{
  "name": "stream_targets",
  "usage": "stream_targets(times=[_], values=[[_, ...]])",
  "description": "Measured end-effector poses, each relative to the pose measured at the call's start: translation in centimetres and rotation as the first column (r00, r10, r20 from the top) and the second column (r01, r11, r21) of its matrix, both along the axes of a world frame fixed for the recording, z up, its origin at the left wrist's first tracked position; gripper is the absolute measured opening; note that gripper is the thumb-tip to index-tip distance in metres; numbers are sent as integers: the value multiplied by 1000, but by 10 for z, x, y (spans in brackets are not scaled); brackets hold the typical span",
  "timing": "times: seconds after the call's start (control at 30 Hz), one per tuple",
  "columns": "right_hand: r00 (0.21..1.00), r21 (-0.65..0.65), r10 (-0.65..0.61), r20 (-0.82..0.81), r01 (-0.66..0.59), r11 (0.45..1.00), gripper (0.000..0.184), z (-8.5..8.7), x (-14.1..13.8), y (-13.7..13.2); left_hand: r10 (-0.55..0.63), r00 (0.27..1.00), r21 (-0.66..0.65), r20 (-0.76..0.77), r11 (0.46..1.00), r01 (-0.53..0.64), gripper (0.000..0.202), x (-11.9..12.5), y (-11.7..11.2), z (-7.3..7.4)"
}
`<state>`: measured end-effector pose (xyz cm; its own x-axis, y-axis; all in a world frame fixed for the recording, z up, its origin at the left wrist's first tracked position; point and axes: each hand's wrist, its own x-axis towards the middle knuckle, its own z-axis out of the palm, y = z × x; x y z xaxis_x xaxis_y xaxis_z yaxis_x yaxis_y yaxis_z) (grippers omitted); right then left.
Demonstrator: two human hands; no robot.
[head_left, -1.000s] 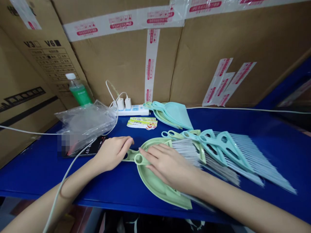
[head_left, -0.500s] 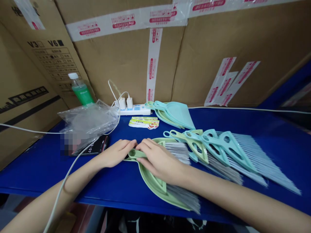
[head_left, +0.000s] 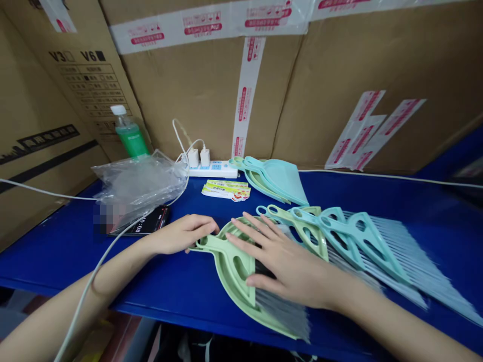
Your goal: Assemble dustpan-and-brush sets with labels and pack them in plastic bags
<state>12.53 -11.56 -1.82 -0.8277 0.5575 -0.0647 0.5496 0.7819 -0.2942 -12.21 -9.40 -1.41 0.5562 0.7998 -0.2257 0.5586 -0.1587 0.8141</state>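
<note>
A light green hand brush [head_left: 236, 259] with grey bristles lies on a matching green dustpan [head_left: 222, 289], the two handles lined up one over the other. My left hand [head_left: 186, 234] is closed around the handle end of the dustpan, its fingertips partly hidden. Flat over the brush, my right hand [head_left: 281, 261] has its fingers spread and rests on the brush head and bristles. To the right lie several more brushes: a green brush [head_left: 320, 244] and light blue brushes [head_left: 372, 241], overlapping.
Stacked dustpans [head_left: 289, 176] lie at the back beside a white power strip [head_left: 222, 170]. Yellow-green packets [head_left: 226, 190], a clear plastic bag [head_left: 139, 176], a phone [head_left: 154, 221] and a green bottle [head_left: 132, 138] sit further left. A white cable [head_left: 100, 269] crosses my left arm. Cardboard boxes [head_left: 204, 95] stand behind.
My right hand has let go of the brush handle, moved right and spread open over the brush head. My left hand stays at the handle end. The view has shifted slightly.
</note>
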Motion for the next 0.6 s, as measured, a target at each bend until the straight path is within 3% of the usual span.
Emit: stream_targets(times=[0.27, 0.6], values=[[996, -63, 17, -90, -23, 998, 67, -12, -8, 0, -16, 997, -66, 79, 998, 21, 48, 0, 1, -2], [990, -28, 32, -136, -36, 999, 63, -15, -9, -1, -70, 989, -151, 131, 984, 90, 41, -2, 4, -3]])
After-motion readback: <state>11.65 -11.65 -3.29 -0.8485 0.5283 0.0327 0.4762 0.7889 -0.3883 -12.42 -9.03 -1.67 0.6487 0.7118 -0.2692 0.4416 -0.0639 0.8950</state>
